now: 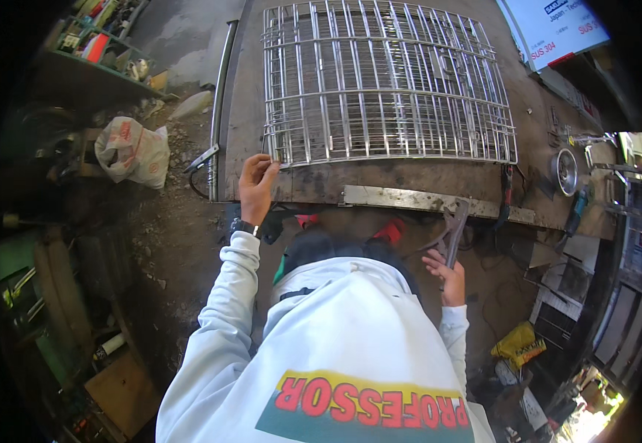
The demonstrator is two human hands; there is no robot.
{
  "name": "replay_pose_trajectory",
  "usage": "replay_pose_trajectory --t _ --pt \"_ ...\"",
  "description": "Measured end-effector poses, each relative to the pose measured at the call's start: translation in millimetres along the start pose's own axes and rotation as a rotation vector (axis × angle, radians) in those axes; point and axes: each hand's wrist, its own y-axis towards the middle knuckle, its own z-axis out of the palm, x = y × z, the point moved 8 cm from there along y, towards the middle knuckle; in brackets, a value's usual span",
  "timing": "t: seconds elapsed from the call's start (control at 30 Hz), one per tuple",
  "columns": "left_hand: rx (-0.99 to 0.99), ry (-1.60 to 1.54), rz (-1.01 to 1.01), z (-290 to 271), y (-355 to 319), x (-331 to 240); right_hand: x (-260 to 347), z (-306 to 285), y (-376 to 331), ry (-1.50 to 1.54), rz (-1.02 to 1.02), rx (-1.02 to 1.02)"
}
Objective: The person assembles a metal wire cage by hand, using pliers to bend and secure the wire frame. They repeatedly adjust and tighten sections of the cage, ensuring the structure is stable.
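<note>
Right hand [445, 272] is gripping a metal tool [454, 230], fingers curled round its handle, below the table [409, 181] edge. Left hand [256, 184] is pinching the near left corner of the wire grid [387, 85], which is lying flat on the table; bars appear joined, so work seems well along.

Clutter lay around the steel workbench [380, 184].
A white sack [133, 151] sat on the dirt floor left of the bench, below a green shelf [92, 55] of odds and ends. A round metal disc [564, 171] rested at the bench's right end, and a yellow bag [519, 343] lay lower right.
</note>
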Motion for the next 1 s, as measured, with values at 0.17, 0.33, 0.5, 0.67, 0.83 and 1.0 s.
replay_pose_trajectory --t 0.17,0.33,0.5,0.67,0.83,1.0 --pt "0.200 0.261 0.212 15.2 17.3 -10.3 -11.7 92.3 -0.1 0.213 0.028 0.014" --pt "0.406 0.447 0.495 12.1 19.4 -40.9 -24.6 159.1 -32.3 0.275 0.006 -0.014" --pt "0.493 0.505 0.585 14.2 20.1 -37.8 -41.8 176.8 -59.3 0.310 0.040 -0.080" --pt "0.458 0.486 0.607 11.5 28.4 -26.7 -59.2 179.3 -70.6 0.371 0.069 -0.170" --pt "0.431 0.479 0.629 7.8 29.2 -29.7 -68.3 179.0 -69.3 0.414 0.048 -0.189" --pt "0.436 0.537 0.721 6.8 26.1 -33.6 -57.6 178.6 -58.9 0.369 0.021 -0.152"
